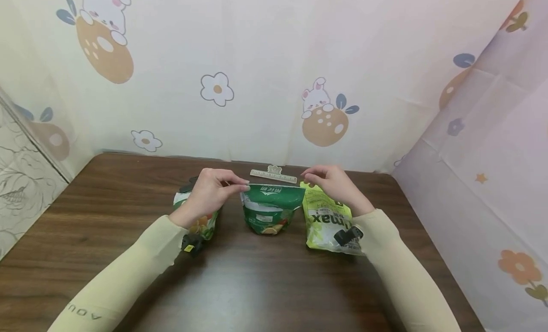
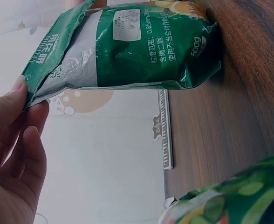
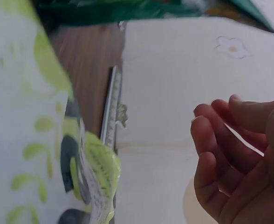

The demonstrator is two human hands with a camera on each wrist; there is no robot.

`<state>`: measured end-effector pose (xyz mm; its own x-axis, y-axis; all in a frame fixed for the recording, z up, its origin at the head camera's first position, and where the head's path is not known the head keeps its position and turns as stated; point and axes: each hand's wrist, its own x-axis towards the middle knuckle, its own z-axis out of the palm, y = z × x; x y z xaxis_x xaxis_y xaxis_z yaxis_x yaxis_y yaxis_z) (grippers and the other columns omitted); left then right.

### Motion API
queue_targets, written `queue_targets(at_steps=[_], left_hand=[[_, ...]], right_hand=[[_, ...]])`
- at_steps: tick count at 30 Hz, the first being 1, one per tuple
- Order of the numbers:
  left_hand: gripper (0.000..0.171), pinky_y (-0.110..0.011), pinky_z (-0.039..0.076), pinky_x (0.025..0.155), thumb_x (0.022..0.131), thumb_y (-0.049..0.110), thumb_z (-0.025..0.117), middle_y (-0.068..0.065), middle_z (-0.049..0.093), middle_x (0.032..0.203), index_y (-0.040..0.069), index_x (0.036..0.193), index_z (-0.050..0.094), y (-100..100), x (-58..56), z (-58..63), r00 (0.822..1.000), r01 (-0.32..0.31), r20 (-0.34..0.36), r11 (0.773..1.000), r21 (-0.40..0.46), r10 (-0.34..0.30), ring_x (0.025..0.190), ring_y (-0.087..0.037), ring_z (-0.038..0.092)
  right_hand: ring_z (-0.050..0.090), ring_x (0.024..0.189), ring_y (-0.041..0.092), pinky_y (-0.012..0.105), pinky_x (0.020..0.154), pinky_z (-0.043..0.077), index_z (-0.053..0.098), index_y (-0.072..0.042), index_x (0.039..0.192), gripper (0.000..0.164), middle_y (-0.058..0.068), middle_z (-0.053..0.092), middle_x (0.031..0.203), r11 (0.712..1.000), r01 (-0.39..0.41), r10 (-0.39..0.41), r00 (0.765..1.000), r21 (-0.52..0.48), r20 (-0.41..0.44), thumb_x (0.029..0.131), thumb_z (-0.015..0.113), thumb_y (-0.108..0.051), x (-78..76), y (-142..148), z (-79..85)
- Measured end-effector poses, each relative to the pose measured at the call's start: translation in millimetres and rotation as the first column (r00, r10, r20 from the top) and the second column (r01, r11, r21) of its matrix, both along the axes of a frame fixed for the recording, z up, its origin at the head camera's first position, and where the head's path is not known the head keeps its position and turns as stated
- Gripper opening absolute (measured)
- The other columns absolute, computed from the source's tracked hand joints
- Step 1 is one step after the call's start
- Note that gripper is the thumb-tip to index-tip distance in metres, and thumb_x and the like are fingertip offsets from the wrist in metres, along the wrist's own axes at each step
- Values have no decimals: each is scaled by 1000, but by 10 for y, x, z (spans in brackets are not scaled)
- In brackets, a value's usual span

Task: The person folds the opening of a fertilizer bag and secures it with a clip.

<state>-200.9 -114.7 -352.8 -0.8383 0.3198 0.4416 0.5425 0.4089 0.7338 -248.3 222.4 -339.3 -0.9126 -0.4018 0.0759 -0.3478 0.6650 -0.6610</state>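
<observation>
Three bags stand or lie on the table (image 1: 265,284) in the head view: the green bag (image 1: 267,208) in the middle, the left bag (image 1: 207,226) partly hidden by an arm, and the yellow bag (image 1: 318,227) partly covered by the other wrist. A clip (image 1: 274,175) lies behind the green bag, near the curtain (image 1: 265,46). The left hand (image 1: 210,191) pinches the green bag's top corner; the right hand (image 1: 336,182) is above the yellow bag's top end, just beside the opposite corner. In the left wrist view, the green bag's top is folded over, thumb and fingers pinching its edge, with the left bag close by. In the right wrist view, the yellow bag fills one side, and the right hand is empty, fingers loosely bent.
</observation>
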Motion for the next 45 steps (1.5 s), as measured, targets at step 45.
queue_targets(at_steps=[45], left_hand=[[9, -28, 48, 58, 87, 15, 79, 15, 70, 81, 20, 94, 81, 18, -61, -36, 1000, 9, -23, 1000, -12, -10, 63, -11, 55]], right_hand=[[60, 107, 29, 46, 93, 49, 67, -2, 120, 31, 13, 66, 115, 966, 124, -152, 983, 228, 107, 92, 72, -12, -976, -736, -599]])
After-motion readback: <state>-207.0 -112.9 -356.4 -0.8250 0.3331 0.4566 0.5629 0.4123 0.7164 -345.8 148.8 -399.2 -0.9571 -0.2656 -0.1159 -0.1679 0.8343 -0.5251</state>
